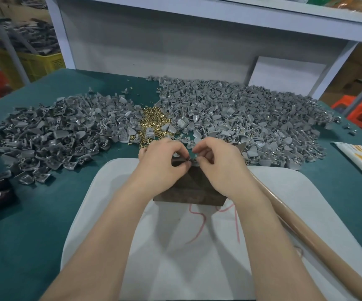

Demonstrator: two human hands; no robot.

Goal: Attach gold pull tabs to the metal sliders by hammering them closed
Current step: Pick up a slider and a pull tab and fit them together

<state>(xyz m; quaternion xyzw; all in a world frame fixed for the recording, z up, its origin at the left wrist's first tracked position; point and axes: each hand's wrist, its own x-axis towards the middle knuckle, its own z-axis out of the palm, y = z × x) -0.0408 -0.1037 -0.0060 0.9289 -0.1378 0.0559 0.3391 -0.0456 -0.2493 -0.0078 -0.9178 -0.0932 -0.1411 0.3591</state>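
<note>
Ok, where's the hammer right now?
Head view, right side: the hammer lies unheld, its handle running diagonally across the white pad beside the right forearm, head end toward the dark block.

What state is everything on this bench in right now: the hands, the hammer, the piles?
Left hand: pinching a small grey part.
Right hand: pinching the same part.
Dark block: flat on the white pad, far edge under the fingers.
Hammer handle: lying unheld, right of the block.
Left grey pile: loose heap.
Right grey pile: loose heap.
Gold tabs: loose heap between them.
</note>
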